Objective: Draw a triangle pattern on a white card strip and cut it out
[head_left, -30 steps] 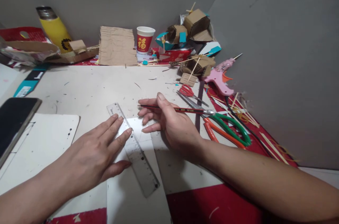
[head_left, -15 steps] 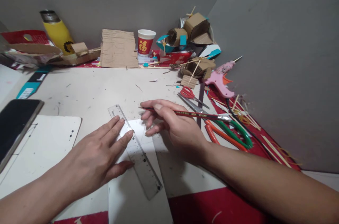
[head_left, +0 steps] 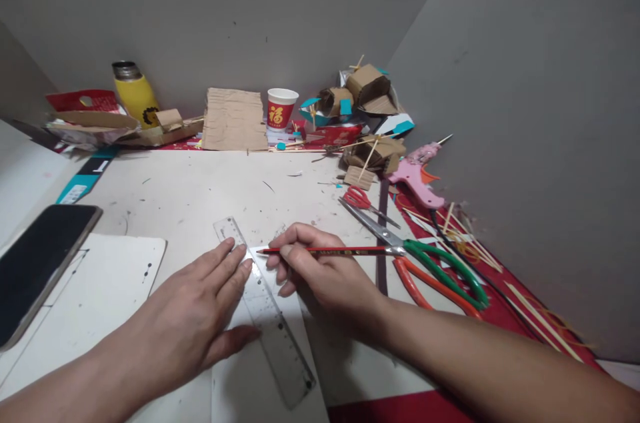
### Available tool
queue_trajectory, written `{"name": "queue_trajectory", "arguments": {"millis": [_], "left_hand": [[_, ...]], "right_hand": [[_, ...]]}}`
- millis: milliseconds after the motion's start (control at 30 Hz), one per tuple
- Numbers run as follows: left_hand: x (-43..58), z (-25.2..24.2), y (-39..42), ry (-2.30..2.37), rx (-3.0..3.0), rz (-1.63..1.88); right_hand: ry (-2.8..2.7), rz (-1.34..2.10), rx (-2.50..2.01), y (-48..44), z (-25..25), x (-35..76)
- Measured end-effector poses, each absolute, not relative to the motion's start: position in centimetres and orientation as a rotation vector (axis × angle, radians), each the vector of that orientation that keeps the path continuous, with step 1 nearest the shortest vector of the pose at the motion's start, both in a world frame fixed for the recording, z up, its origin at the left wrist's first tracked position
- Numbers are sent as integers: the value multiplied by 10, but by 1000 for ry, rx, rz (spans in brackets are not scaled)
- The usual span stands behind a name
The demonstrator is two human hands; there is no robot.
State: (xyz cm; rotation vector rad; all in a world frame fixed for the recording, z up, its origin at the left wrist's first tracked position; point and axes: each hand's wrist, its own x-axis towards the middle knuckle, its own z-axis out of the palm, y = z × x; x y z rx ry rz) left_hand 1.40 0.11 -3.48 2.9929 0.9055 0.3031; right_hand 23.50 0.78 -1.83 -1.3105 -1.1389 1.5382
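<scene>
A clear plastic ruler (head_left: 280, 336) lies slantwise over a strip of white paper (head_left: 235, 389). My left hand (head_left: 200, 303) rests on it with fingers stretched out, their tips pressing near its upper half and the thumb by its left edge. In my right hand (head_left: 320, 269) is a red and black pencil (head_left: 350, 251), pinched between thumb and fingers. Its tip points left, close to the ruler's right edge near the top of the paper. Whether the tip touches the paper I cannot tell.
To the right lie large scissors (head_left: 425, 256) with green and orange handles, small red scissors (head_left: 357, 197) and a pink glue gun (head_left: 417, 176). Cardboard pieces (head_left: 235, 119), a paper cup (head_left: 281, 109) and a yellow bottle (head_left: 135, 96) line the back. A phone (head_left: 45, 263) lies left.
My right hand has lowered the pencil, bringing its tip beside the ruler's edge near the paper. My left hand stays on the ruler. The whole view has tilted, so things appear lower.
</scene>
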Motion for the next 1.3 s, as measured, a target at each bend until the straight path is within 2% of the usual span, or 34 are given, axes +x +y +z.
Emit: {"name": "queue_trajectory", "arguments": {"millis": [200,500,1300], "left_hand": [[14,-37,1,917,2942,352],[21,-25,5,875,3048,211],[20,-29,5,868,3020,285]], "right_hand": [[-1185,1534,-1309,9,-24,231],[-1240,1520,-1335,11,-27,229],[-1220,1611,-1355,18,-20,232]]}}
